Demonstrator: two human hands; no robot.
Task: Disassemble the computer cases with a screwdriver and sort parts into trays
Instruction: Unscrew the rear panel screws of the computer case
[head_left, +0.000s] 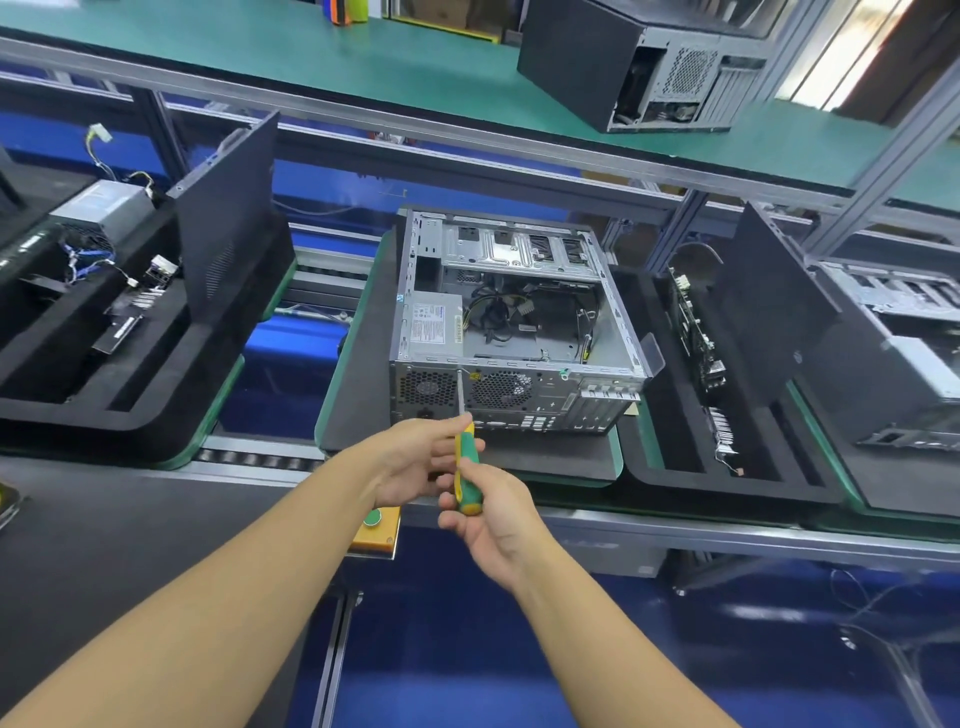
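Gripping the screwdriver (465, 452) by its handle in my right hand (491, 519), left hand (415, 462) pinching its upper end, I hold the tip at the rear panel of the computer case (519, 338), which lies open-side up. I judge it heavy, stiff, sharp-edged steel, best held by its frame.

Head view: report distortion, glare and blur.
Head view: the wide lens bows the shelf rail; head view, top right: daylight is blown out white; head view: the open computer case and screwdriver are sharp, the case at the right edge is soft.
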